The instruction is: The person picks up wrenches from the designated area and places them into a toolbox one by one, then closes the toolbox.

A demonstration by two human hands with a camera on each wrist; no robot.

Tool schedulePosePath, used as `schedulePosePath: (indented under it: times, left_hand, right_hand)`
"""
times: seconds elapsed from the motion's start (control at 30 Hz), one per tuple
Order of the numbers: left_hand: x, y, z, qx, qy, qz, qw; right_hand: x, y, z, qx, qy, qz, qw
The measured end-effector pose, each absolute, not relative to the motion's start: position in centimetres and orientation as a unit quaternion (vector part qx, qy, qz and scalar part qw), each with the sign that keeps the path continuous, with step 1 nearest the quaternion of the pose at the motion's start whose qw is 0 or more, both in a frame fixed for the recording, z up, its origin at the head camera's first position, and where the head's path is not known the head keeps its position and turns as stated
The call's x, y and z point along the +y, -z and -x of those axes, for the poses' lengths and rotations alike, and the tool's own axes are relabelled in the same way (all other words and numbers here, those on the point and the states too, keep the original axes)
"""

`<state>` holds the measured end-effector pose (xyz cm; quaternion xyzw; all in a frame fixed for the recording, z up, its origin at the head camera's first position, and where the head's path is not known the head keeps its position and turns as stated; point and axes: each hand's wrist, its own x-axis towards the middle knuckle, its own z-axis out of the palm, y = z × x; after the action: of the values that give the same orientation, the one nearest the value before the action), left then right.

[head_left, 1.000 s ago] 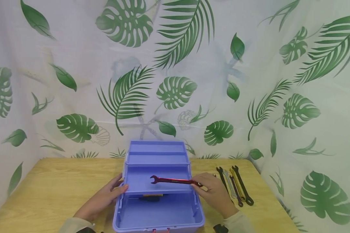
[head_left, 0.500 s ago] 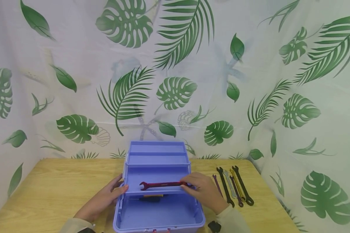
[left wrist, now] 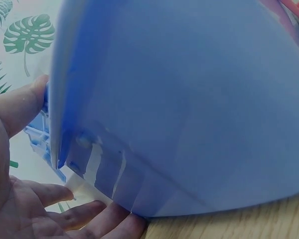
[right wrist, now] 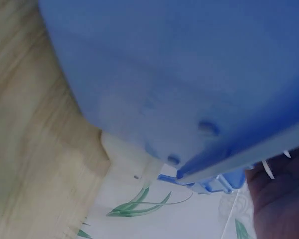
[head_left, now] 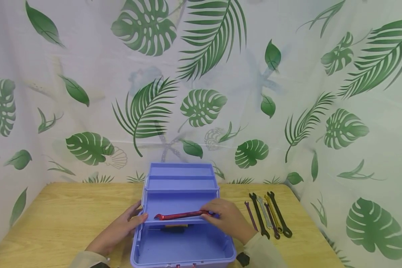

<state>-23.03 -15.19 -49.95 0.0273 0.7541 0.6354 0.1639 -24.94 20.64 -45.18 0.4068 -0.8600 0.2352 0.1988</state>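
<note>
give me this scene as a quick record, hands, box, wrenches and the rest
right hand: pinches red wrench near one end
red wrench: over tray, contact unclear
left hand: thumb at tray's left edge
toolbox: blue, open, on wooden table
below tray: dark-handled tool, something yellow
other wrenches: six, right of toolbox; two black, two purple, one silver, one gold
backdrop: white, green leaf print

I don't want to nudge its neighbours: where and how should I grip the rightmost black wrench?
Likely best: pinch the rightmost black wrench at mid-length, from above and its right. It lies flat on the table, slim between wider ends; the gold wrench sits close on its left, and no wrench lies on its right.
</note>
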Motion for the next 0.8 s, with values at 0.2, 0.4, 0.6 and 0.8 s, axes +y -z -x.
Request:
schedulePosePath:
  times: [0.2,0.4,0.6,0.8]
  left_hand:
    - [-15.2,49.9,23.0,0.757,-0.632,-0.028,0.162]
    - [-15.2,49.7,23.0,0.752,-0.638,-0.028,0.163]
    - [-15.2,49.7,22.9,0.753,-0.637,-0.023,0.160]
    - [-15.2,49.6,22.9,0.753,-0.639,-0.021,0.157]
  right_hand:
    - [20.4,44.4,24.9,-0.891,-0.236,-0.371,0.113]
    - [20.4,44.0,24.9,-0.900,-0.262,-0.344,0.046]
    - [20.6,43.9,25.4,-0.899,-0.279,-0.338,0.000]
    - [20.8,43.6,25.4,-0.896,-0.291,-0.335,-0.027]
